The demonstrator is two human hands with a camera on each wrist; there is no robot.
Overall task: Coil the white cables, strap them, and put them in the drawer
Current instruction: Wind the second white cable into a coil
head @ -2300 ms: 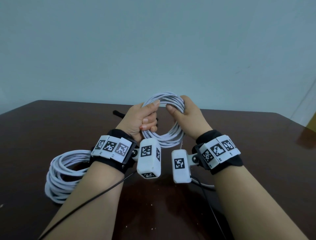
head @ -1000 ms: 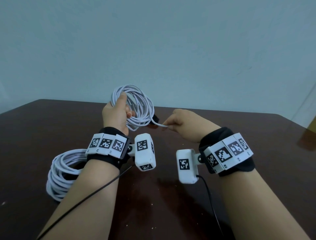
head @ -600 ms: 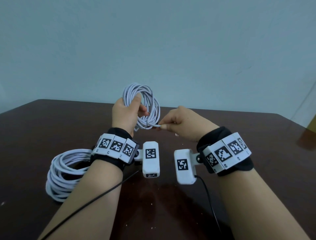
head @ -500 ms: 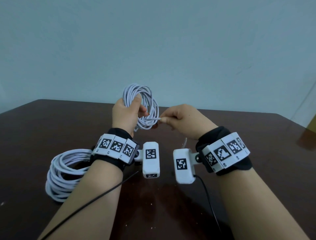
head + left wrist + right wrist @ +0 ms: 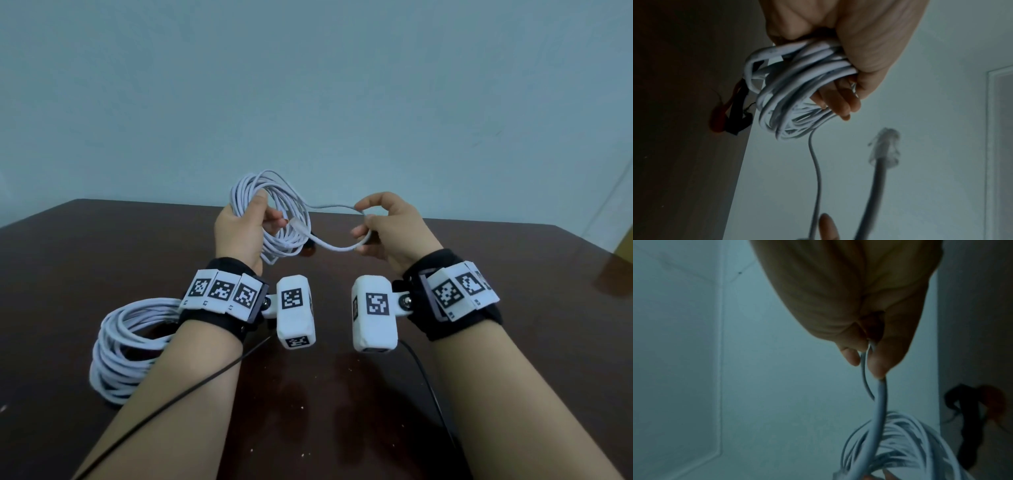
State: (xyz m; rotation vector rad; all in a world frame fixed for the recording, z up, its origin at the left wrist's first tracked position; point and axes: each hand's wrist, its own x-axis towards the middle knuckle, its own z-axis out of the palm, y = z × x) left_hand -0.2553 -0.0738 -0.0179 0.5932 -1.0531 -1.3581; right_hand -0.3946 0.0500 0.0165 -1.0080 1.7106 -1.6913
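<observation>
My left hand (image 5: 245,228) grips a coil of white cable (image 5: 284,212) held upright above the dark table; in the left wrist view the fingers (image 5: 838,100) curl through the coil (image 5: 793,97). A loose tail (image 5: 335,246) runs from the coil to my right hand (image 5: 383,226), which pinches a bend of it between thumb and fingers (image 5: 875,363). The tail's clear plug (image 5: 885,146) hangs free near the coil. A second, larger white coil (image 5: 126,346) lies on the table by my left forearm. A black and red strap (image 5: 733,115) lies on the table behind the held coil.
The dark brown table (image 5: 479,394) runs to a pale blue wall. Its right edge (image 5: 582,253) is near my right wrist. Black wires from the wrist cameras trail over the table toward me. No drawer is in view.
My right hand has pulled away to the right, drawing the cable tail out of the coil into a loop. The left hand still grips the coil and has tipped it slightly.
</observation>
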